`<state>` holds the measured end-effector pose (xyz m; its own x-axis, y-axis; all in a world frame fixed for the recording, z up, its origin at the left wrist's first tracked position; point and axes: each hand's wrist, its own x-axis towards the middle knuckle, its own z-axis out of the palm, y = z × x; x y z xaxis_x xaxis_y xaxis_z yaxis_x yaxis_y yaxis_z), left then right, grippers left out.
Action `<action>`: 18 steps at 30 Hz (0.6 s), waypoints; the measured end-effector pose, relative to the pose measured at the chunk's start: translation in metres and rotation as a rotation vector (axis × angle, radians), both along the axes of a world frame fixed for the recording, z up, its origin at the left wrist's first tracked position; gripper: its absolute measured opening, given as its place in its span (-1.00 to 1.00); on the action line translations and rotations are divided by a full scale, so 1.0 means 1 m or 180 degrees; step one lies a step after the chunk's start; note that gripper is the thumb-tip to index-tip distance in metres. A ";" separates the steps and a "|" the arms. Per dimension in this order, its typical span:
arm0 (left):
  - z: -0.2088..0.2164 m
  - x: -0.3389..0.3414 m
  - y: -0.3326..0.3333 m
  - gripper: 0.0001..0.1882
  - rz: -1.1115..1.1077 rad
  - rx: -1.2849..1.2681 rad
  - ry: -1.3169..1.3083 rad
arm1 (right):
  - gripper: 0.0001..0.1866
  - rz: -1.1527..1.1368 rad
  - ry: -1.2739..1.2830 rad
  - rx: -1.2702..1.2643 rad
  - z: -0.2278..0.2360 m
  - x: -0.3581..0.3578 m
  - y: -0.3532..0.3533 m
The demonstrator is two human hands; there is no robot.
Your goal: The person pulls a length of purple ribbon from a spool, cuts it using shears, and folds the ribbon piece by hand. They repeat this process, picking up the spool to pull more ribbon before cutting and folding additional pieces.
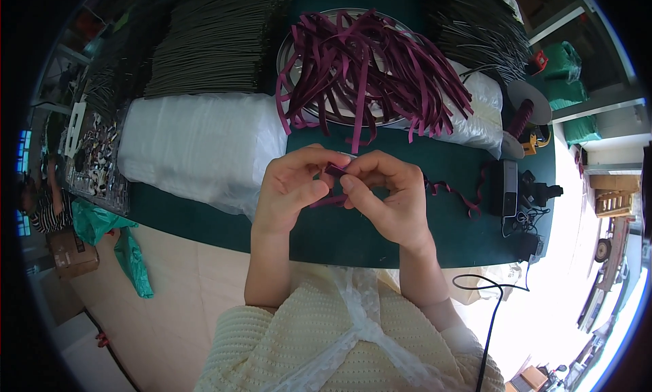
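Observation:
Above the near part of the green table [319,239], both my hands are pinched on a dark purple ribbon [335,170]. My left hand [293,185] grips it between thumb and fingers from the left. Facing it, my right hand [388,191] has thumb and forefinger closed on the same ribbon. Part of the strip shows below the fingertips; the rest is hidden by them. Just beyond my hands, a heap of cut purple ribbon strips [367,73] spills over a round metal tray [284,56].
White plastic-wrapped bundles [204,144] flank the tray, with dark thin cords [210,42] behind. At the right are a ribbon spool [521,117], a black boxy device [504,188] and a trailing cable [499,304]. A person in stripes [51,212] is at far left.

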<state>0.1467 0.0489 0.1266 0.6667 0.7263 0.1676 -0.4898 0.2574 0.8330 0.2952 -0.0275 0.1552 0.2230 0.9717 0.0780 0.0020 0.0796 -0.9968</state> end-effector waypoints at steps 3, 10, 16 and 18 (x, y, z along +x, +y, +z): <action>0.006 0.003 -0.003 -0.68 0.0305 0.0108 0.0324 | -0.92 -0.0077 -0.0175 0.0060 -0.001 -0.001 0.000; 0.006 0.003 -0.006 -0.82 0.0568 0.0185 0.0412 | -0.92 -0.0070 -0.0347 0.0173 -0.001 -0.001 0.000; 0.012 -0.001 -0.004 -0.86 0.0794 0.0213 0.0528 | -0.85 0.0316 0.0942 -0.0225 -0.006 0.000 0.001; 0.014 -0.004 -0.004 -0.86 0.0817 0.0224 0.0564 | -0.82 0.0436 0.0839 0.0011 -0.009 0.001 0.000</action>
